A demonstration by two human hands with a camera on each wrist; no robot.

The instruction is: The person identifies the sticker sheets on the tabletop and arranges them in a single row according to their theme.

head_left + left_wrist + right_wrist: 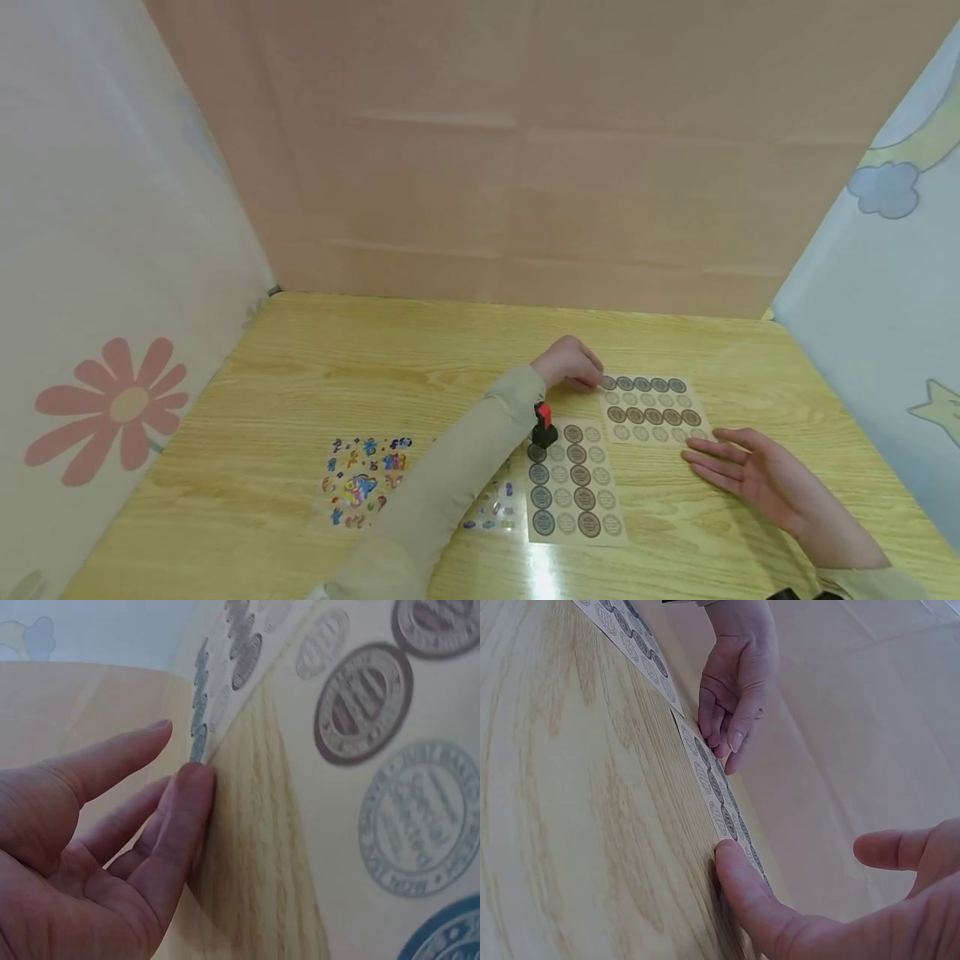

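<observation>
A cream sheet of round stickers (652,408) lies at the right of the table, turned a little askew. My left hand (572,363) touches its upper left corner with the fingertips, and in the left wrist view the thumb stands apart from the fingers. At the lower right corner, my right hand (757,475) has its fingers extended against the sheet's edge; its thumb is clear of the paper in the right wrist view. A second sheet of round stickers (577,492), with blue and brown seals, lies nearer me, just left of the first.
To the left lies a clear sheet of colourful cartoon stickers (363,483). Another clear sticker sheet (491,508) is partly covered by my left sleeve (442,492). Pinkish-brown sheeting (517,167) closes off the back of the wooden table (315,358), with patterned cloth walls on both sides.
</observation>
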